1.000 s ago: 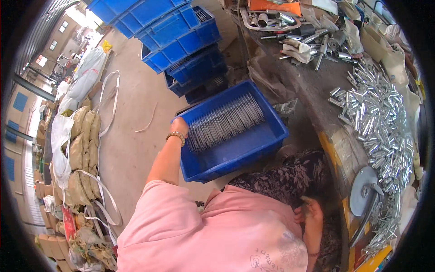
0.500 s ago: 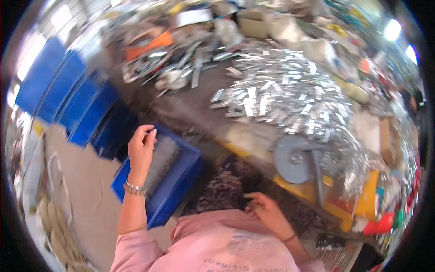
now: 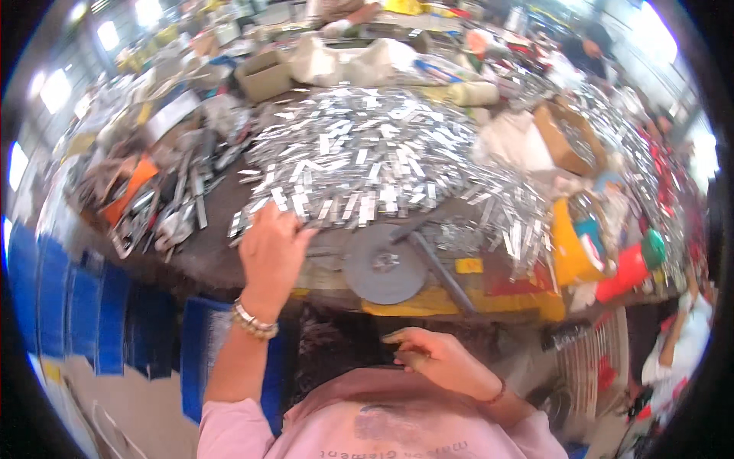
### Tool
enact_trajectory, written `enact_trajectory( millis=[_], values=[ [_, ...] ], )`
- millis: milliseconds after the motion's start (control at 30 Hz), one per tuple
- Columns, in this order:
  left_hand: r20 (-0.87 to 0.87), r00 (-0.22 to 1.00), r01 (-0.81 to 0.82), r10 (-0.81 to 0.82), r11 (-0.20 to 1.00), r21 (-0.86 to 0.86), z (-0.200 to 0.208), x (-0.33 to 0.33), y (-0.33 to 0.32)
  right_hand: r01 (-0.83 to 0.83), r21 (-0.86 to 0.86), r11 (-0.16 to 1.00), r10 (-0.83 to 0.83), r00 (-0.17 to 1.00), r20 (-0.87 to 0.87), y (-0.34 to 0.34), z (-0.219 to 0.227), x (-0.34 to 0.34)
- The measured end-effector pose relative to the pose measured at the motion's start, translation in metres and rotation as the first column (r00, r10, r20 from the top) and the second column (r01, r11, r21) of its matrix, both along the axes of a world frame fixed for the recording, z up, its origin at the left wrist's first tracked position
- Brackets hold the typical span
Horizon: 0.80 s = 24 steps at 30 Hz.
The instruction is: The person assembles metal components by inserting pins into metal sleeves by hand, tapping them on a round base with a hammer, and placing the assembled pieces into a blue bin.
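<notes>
Metal pieces [image 3: 367,161] lie heaped on the worktop [image 3: 220,216] at one o'clock from the left hand [image 3: 271,249]; its fingers are curled, their grip too blurred to tell. The right hand [image 3: 440,359], at four o'clock, has fingers loosely bent, apart. Each piece is probably stiff, light and slippery, best pinched mid-length. Bare worktop opens at ten; a grey disc [image 3: 376,281] crowds three, the near edge six.

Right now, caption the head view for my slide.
Left hand at the near edge of a heap of shiny metal pieces on a bench, right hand nearer the pink shirt.
</notes>
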<state>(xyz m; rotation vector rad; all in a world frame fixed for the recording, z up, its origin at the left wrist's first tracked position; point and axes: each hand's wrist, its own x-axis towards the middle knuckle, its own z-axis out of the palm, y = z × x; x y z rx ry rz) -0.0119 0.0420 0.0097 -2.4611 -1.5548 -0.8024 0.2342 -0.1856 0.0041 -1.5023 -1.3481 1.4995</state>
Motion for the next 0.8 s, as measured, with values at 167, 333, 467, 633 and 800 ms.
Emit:
enact_trajectory(
  millis=[167, 333, 467, 633, 800],
  values=[
    [0.008, 1.0, -0.014, 0.015, 0.993, -0.114, 0.003, 0.001, -0.001, -0.06, 0.206, 0.977, 0.045, 0.996, 0.076, -0.004, 0.006, 0.009],
    [0.071, 0.997, 0.002, 0.013, 0.978, -0.207, -0.003, 0.009, -0.002, 0.112, 0.329, 0.938, -0.162, 0.978, 0.129, -0.003, 0.041, 0.042],
    [0.173, 0.981, -0.012, 0.092, 0.909, -0.417, -0.001, 0.007, -0.001, 0.021, 0.754, 0.657, -0.695, 0.404, 0.594, 0.007, 0.035, 0.101],
    [0.807, 0.562, 0.474, 0.183, 0.728, -0.495, -0.002, -0.022, -0.012, -0.033, 0.715, 0.699, -0.669, 0.324, 0.669, 0.001, 0.026, 0.153],
    [0.859, -0.122, 0.913, 0.497, 0.396, -0.099, 0.004, 0.006, -0.047, -0.262, 0.619, 0.74, -0.535, 0.329, 0.778, 0.017, 0.02, 0.161]
  ],
)
